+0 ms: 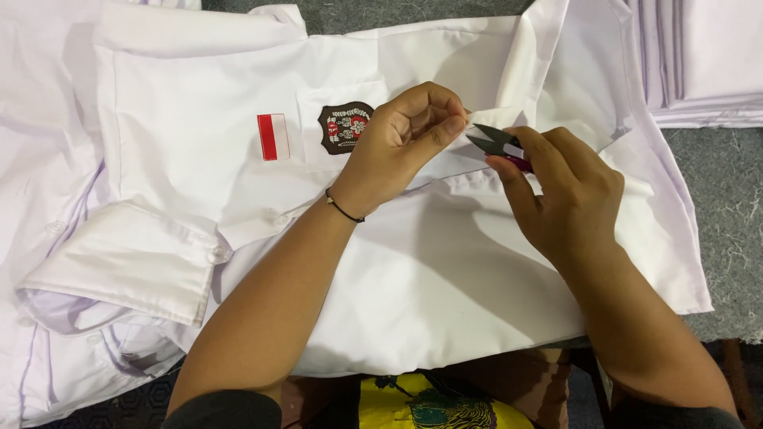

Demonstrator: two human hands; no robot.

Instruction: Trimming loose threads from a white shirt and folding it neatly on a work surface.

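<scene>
A white shirt (pixel 445 270) lies spread flat before me, with a red-and-white flag patch (pixel 273 137) and a dark crest badge (pixel 345 127) on its chest pocket. My left hand (pixel 405 139) pinches a fold of the shirt's fabric near the placket, thumb against forefinger. My right hand (pixel 568 191) holds small thread snips (pixel 497 143) with dark blades and a pink handle, their tips pointing left at the pinched cloth. A thin black band circles my left wrist.
More white shirts lie at the left (pixel 48 159), one collar (pixel 131 262) sticking out. A stack of folded white cloth (pixel 707 63) sits at the top right. Grey felt-like surface (pixel 727 206) shows on the right.
</scene>
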